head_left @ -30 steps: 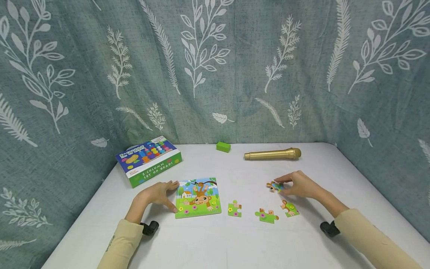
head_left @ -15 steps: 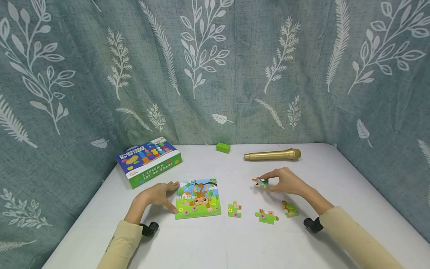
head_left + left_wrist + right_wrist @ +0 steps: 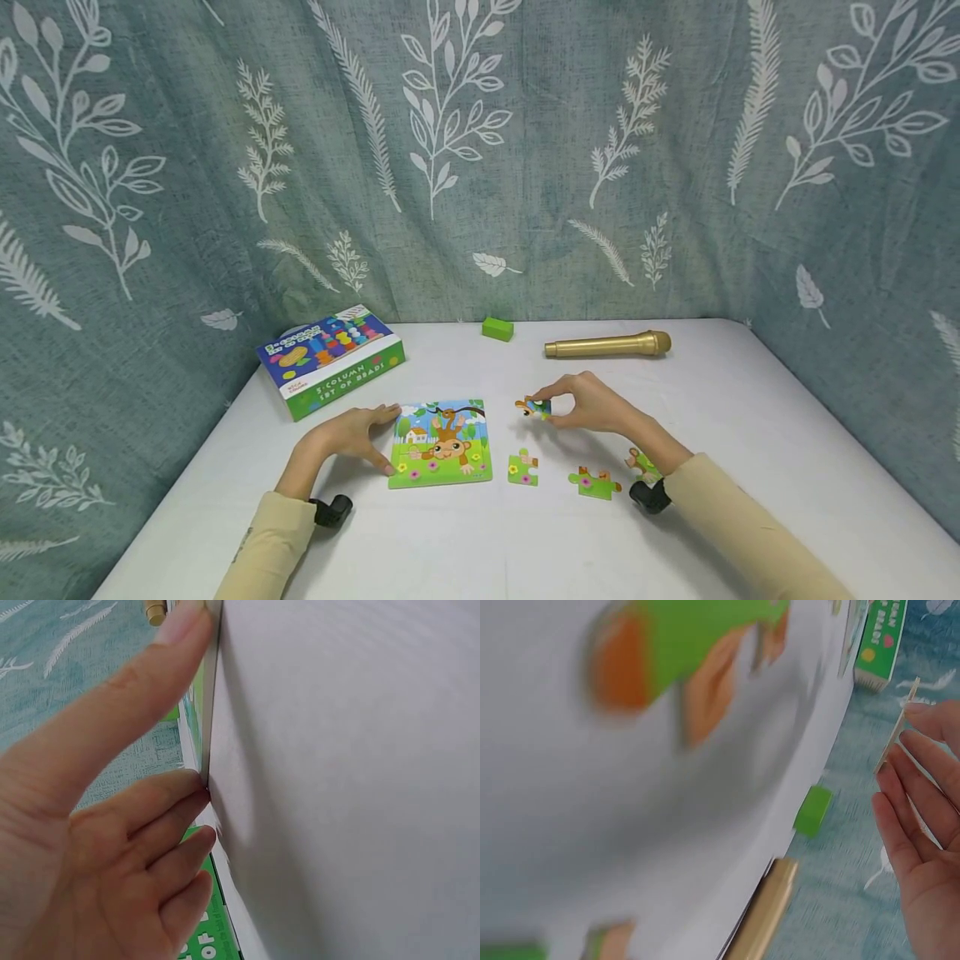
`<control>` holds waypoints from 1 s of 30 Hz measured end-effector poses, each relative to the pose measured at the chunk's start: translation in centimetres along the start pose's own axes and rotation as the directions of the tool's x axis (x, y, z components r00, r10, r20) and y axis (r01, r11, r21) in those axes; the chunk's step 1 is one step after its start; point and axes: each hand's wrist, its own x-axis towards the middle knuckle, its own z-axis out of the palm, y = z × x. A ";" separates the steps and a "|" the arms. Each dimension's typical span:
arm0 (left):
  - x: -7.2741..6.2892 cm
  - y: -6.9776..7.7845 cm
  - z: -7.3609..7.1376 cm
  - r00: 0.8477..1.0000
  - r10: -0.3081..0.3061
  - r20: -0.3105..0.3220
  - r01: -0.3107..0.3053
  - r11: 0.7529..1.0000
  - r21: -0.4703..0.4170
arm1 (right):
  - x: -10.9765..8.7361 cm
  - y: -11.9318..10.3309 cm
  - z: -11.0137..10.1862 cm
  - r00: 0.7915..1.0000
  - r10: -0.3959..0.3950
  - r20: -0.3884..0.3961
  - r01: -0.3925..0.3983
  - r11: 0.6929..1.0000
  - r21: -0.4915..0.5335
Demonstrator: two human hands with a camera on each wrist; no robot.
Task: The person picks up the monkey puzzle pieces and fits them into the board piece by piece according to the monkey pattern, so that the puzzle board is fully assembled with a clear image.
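My right hand (image 3: pixel 592 403) pinches a jigsaw piece (image 3: pixel 534 408) with part of a monkey's face on it, held over the table; in the right wrist view the piece (image 3: pixel 897 727) appears edge-on between thumb and fingertips. To its left lies a square monkey picture board (image 3: pixel 441 450). My left hand (image 3: pixel 352 435) rests at the board's left side, thumb near the lower corner and fingers near the upper one. Loose on the table are a green jigsaw piece with flowers (image 3: pixel 523 468), a wider one (image 3: pixel 594 484) and a third (image 3: pixel 639 463), partly covered by the right wrist camera.
A boxed bead set (image 3: pixel 333 360) lies at the back left of the white table (image 3: pixel 465 542). Along the back are a green block (image 3: pixel 497 328) and a gold microphone (image 3: pixel 609 344). A patterned curtain (image 3: pixel 465 167) stands behind the table.
The right hand has lifted its jigsaw piece and carried it left toward the picture board. The right forearm now overlaps the rightmost loose piece. My left hand has stayed at the board.
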 end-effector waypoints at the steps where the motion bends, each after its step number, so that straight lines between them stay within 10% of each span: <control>1: 0.0 0.0 0.0 1.000 0.008 -0.001 -0.008 1.000 0.002 | 0.3 -0.3 0.2 1.000 -0.005 0.002 0.005 1.000 0.006; 30: 0.1 -0.2 0.0 1.000 0.003 0.012 -0.003 1.000 0.002 | 6.5 -4.4 5.9 0.978 -0.079 0.191 0.075 0.997 0.029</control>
